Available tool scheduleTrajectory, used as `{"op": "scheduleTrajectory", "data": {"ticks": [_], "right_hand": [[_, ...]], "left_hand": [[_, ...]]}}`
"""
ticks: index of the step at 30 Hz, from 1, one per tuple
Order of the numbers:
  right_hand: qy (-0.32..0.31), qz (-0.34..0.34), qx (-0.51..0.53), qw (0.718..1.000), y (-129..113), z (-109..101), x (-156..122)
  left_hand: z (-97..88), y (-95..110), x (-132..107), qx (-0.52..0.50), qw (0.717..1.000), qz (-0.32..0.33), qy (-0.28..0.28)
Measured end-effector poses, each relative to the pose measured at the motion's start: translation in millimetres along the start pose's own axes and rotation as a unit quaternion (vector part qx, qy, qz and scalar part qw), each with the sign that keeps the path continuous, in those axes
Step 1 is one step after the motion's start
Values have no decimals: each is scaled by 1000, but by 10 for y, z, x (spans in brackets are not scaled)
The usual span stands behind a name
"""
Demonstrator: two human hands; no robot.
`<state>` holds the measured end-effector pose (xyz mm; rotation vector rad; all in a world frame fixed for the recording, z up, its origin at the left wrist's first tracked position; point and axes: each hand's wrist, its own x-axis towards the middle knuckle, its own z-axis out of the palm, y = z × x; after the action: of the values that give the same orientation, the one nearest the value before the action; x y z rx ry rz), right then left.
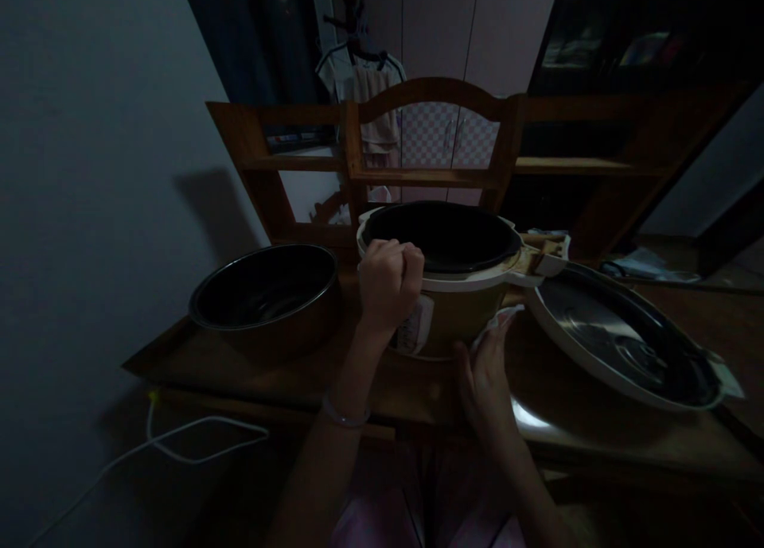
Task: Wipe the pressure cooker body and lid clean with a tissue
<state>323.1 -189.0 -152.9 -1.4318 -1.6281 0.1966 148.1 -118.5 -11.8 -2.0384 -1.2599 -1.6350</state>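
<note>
On desk [411, 385], white-rimmed cooker [459, 317], black inside

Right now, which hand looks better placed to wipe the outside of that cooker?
Probably the right hand: it holds a white cloth or tissue beside the lower side of the cooker. The left hand is curled at the rim, seemingly gripping it.

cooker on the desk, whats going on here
A person has their left hand curled at the near rim of the cooker, while their right hand holds a pale cloth or tissue against or close to its lower side. The cooker stands open at the top on a wooden desk. A separate dark pot sits to its left, and the lid lies to its right, shiny inside showing.
</note>
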Motion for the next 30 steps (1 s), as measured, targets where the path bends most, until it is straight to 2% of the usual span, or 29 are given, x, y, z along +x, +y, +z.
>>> {"op": "scheduleTrajectory", "data": {"ticks": [5,10,14,17,20,23,26,30], "right_hand": [[53,-1,133,990,-111,-55,275],[82,21,202,976,-288,29,247],[83,-42,144,985,-468,166,3],[22,-83,53,995,-514,306,-232],[-21,-72,5,997,-456,394,-374],[-20,-58,13,998,-398,351,-335],[12,-57,34,998,-419,211,-160],[38,-96,25,994,-490,46,79]], "left_hand": [[4,4,2,-6,1000,10,7],[-5,11,1,-8,1000,3,-4],[-7,9,0,-14,1000,-3,-6],[-9,4,4,-12,1000,2,-4],[-16,-1,10,-13,1000,3,-7],[-20,-6,14,-12,1000,5,-7],[-17,-11,11,-10,1000,5,-9],[-6,-19,-1,-4,1000,-1,-9]]}}
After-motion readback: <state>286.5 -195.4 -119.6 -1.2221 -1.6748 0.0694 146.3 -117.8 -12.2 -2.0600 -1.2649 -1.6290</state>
